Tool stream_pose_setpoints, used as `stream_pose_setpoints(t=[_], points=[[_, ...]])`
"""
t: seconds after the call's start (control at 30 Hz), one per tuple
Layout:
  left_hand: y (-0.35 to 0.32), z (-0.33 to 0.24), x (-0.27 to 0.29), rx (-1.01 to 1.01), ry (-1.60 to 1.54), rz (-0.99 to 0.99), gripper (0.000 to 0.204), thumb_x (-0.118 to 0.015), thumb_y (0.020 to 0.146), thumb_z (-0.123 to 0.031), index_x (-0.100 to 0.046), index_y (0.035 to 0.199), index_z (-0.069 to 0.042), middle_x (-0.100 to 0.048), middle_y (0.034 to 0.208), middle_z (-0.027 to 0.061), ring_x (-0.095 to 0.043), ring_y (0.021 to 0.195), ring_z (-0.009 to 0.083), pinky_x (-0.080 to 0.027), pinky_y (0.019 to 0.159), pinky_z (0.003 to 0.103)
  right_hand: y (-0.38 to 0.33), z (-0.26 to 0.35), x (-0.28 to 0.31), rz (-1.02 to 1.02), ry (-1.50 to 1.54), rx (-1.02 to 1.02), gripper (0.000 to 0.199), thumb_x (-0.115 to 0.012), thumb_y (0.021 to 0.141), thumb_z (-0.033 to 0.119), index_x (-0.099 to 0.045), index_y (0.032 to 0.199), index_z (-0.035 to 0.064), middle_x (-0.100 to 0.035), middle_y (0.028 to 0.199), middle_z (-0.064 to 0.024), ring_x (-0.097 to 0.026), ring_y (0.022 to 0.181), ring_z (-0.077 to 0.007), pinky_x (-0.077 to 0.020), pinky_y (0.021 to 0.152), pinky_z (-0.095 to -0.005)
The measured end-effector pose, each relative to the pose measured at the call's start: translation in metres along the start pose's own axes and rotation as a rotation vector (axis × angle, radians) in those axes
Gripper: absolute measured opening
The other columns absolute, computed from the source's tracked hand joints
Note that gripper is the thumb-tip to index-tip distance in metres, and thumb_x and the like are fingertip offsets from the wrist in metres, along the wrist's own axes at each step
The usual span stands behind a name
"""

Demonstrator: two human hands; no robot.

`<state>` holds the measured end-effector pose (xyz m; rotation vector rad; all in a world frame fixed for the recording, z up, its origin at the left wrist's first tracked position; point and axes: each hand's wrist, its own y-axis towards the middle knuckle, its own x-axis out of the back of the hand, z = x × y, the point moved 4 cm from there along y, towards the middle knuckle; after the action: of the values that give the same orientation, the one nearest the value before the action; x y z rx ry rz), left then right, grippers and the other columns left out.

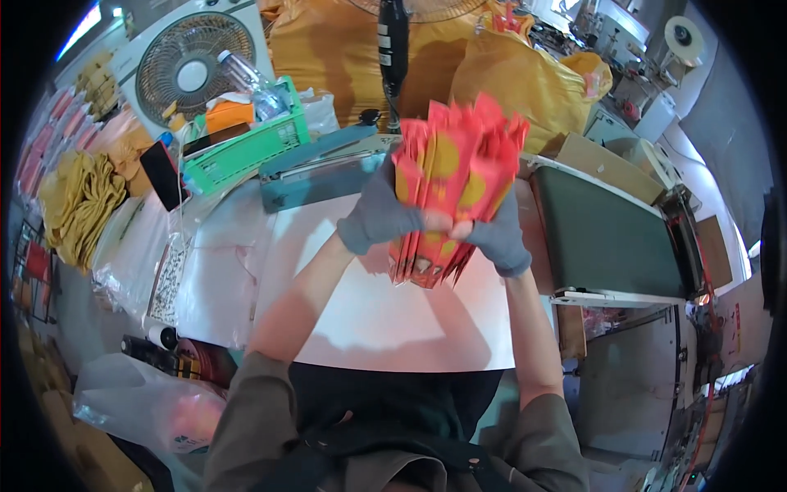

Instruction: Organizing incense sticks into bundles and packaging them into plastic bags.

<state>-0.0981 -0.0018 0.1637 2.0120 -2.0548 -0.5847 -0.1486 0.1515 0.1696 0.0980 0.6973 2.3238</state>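
Observation:
Between my two hands I hold a thick bundle of red paper packets (459, 176) with yellow round prints, raised above a white tabletop (369, 320). My left hand (379, 215), in a grey glove with bare fingertips, grips the bundle's left side. On the other side my right hand (500, 234), gloved the same way, clasps it. Both thumbs press on the near face; the other fingers are hidden behind the bundle. The packets' top edges fan out unevenly, and their lower ends hang over the table.
A conveyor with a dark green belt (607, 234) stands at the right. Far left are a green plastic basket (246, 156) holding a clear bottle, a phone (164, 176) and a fan (193, 74). Large yellow sacks (525, 90) fill the back. A plastic bag (147, 402) hangs lower left.

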Motion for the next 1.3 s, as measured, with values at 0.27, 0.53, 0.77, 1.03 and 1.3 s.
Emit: stream_pose_setpoints(t=[0.27,0.53,0.77,1.03,1.3], points=[[-0.054,0.015,-0.006,-0.142,0.210,-0.028,0.106,-0.085,0.056,-0.031,-0.024,0.139,-0.006,-0.047,0.129,0.0115,-0.048,0.117,0.0196,-0.037,0.100,0.033,-0.020,0.016,-0.053,-0.110,-0.179,0.243,0.112,-0.081,0.064,0.019,-0.005,0.145,0.0071,-0.054,0.108,-0.0145,-0.055,0.096,-0.0212,-0.0444,0.087,-0.0327],[-0.165,-0.008,-0.034,0.373,-0.150,0.015,0.068,-0.078,0.065,-0.026,-0.046,0.121,-0.004,-0.057,0.109,0.0102,-0.055,0.100,0.0182,-0.043,0.089,0.031,-0.102,-0.008,-0.098,0.067,0.192,-0.341,0.069,-0.074,0.070,0.031,-0.049,0.127,0.0006,-0.044,0.133,-0.0182,-0.044,0.122,-0.0277,-0.0348,0.101,-0.0372],[-0.230,0.069,-0.006,0.435,-0.180,-0.100,0.043,-0.061,0.081,-0.023,-0.049,0.118,-0.007,-0.053,0.105,0.0038,-0.051,0.099,0.0122,-0.039,0.091,0.027,-0.111,-0.119,-0.114,0.455,0.372,-0.724,0.028,-0.063,0.077,0.020,-0.063,0.094,-0.0025,-0.063,0.096,-0.0123,-0.059,0.087,-0.0199,-0.0443,0.082,-0.0302],[-0.358,-0.022,0.298,0.858,1.520,-0.391,0.030,-0.068,0.064,-0.030,-0.061,0.085,-0.010,-0.061,0.090,0.0124,-0.059,0.087,0.0312,-0.047,0.077,0.038,-0.105,-0.123,-0.141,0.441,0.302,-0.746,0.019,-0.061,0.078,0.019,-0.061,0.081,-0.0004,-0.061,0.086,-0.0102,-0.057,0.081,-0.0179,-0.0440,0.077,-0.0296],[-0.317,-0.011,0.263,0.231,0.495,-1.119,0.032,-0.050,0.090,-0.035,-0.053,0.072,-0.008,-0.044,0.057,-0.0002,-0.048,0.058,0.0132,-0.040,0.054,0.028,-0.102,-0.136,-0.148,0.345,0.336,-0.839,0.023,-0.060,0.080,0.017,-0.061,0.093,-0.0013,-0.061,0.087,-0.0116,-0.057,0.083,-0.0184,-0.0446,0.078,-0.0302]])
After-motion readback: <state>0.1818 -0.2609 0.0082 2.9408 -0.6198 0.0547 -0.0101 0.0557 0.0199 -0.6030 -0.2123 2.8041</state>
